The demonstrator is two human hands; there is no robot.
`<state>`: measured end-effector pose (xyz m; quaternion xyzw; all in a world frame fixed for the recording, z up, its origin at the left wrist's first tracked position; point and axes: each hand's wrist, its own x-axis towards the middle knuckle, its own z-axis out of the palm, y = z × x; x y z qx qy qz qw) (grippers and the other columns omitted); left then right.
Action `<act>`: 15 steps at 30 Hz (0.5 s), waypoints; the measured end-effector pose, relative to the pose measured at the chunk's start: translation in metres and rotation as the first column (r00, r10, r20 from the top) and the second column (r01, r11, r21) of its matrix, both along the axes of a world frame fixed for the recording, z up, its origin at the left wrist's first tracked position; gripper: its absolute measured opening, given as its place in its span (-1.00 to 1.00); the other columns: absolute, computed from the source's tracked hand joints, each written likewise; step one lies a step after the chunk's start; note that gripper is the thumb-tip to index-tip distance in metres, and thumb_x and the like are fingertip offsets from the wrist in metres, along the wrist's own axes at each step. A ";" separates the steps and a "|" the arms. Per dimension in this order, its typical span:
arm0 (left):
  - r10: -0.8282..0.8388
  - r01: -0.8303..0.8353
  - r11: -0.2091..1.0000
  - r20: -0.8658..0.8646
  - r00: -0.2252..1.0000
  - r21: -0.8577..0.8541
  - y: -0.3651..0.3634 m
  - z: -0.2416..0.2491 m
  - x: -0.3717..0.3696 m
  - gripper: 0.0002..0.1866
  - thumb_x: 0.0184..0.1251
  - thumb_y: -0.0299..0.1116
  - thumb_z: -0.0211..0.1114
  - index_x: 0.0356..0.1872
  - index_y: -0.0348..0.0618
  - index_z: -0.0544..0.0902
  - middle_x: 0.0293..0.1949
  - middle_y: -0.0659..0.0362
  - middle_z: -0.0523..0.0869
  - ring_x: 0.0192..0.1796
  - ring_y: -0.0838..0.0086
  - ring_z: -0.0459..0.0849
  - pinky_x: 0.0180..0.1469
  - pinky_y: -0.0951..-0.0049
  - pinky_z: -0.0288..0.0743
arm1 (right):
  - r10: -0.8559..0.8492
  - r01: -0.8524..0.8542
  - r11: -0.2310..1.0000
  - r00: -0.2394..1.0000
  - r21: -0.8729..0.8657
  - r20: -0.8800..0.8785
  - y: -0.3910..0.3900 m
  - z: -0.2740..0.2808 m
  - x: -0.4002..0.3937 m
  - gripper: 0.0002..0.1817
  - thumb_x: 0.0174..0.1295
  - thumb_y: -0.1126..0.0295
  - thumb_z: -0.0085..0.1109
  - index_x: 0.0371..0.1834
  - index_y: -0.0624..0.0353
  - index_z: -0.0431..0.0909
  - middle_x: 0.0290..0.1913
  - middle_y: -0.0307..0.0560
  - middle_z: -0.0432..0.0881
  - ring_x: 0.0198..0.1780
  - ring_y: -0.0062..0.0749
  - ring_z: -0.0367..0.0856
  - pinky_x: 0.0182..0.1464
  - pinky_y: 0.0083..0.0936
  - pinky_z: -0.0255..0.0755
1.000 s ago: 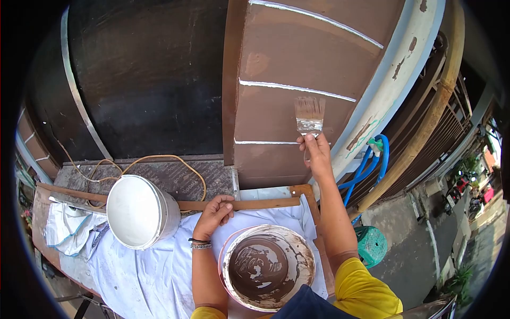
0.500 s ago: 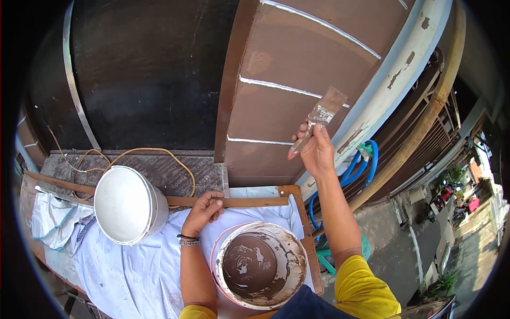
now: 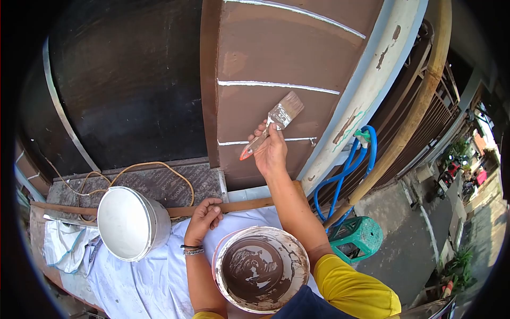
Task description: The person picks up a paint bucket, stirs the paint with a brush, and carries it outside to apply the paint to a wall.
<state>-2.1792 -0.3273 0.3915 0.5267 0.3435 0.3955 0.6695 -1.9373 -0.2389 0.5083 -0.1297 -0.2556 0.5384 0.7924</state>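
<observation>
My right hand (image 3: pixel 272 151) is wrapped round the handle of a paintbrush (image 3: pixel 281 112), its bristles pointing up and right before a brown wall (image 3: pixel 281 53) with white lines. My left hand (image 3: pixel 204 219) rests by a long wooden strip (image 3: pixel 239 205), fingers curled; whether it grips anything is hidden. Below and between my arms stands a bucket (image 3: pixel 297 266) with brown paint (image 3: pixel 252 268) inside. White cloth (image 3: pixel 127 282) lies under it.
A white bucket (image 3: pixel 125 223) stands at the left, near a yellow cable (image 3: pixel 154 163). To the right are a pale pipe (image 3: pixel 366 87), a bamboo pole (image 3: pixel 409 138), a blue hose (image 3: pixel 345 175) and a green stool (image 3: pixel 366 237). A motorbike (image 3: pixel 445 183) is far right.
My right hand and the brush have moved left and slightly down across the view. The view has shifted, bringing more of the green stool into sight. My left hand sits slightly lower.
</observation>
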 end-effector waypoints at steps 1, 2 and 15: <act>0.000 0.000 1.000 0.002 1.000 -0.003 0.000 0.000 0.000 -0.63 0.54 -0.25 0.23 0.21 -0.24 0.53 -0.39 0.24 0.67 -0.48 0.70 0.49 -0.48 0.67 0.34 | -0.001 0.001 1.000 1.000 0.001 -0.002 0.001 0.001 -0.003 -0.78 0.54 0.18 0.09 0.03 0.04 0.44 -0.23 -0.26 0.55 -0.21 -0.53 0.55 -0.10 -0.39 0.54; 0.000 0.000 1.000 0.004 1.000 -0.004 0.000 0.001 0.000 -0.63 0.54 -0.25 0.23 0.21 -0.24 0.53 -0.39 0.24 0.67 -0.48 0.70 0.49 -0.48 0.67 0.34 | -0.002 0.002 1.000 1.000 0.004 -0.004 0.002 0.001 -0.005 -0.78 0.54 0.18 0.09 0.03 0.05 0.44 -0.23 -0.26 0.55 -0.21 -0.53 0.55 -0.10 -0.39 0.53; 0.001 -0.001 1.000 0.015 1.000 -0.011 0.000 0.000 0.000 -0.65 0.55 -0.27 0.22 0.19 -0.25 0.53 -0.39 0.24 0.66 -0.49 0.70 0.48 -0.48 0.67 0.33 | -0.015 0.014 0.999 0.999 0.031 0.028 0.010 0.002 -0.007 -0.78 0.56 0.19 0.05 0.05 0.07 0.43 -0.23 -0.26 0.54 -0.21 -0.54 0.54 -0.12 -0.42 0.53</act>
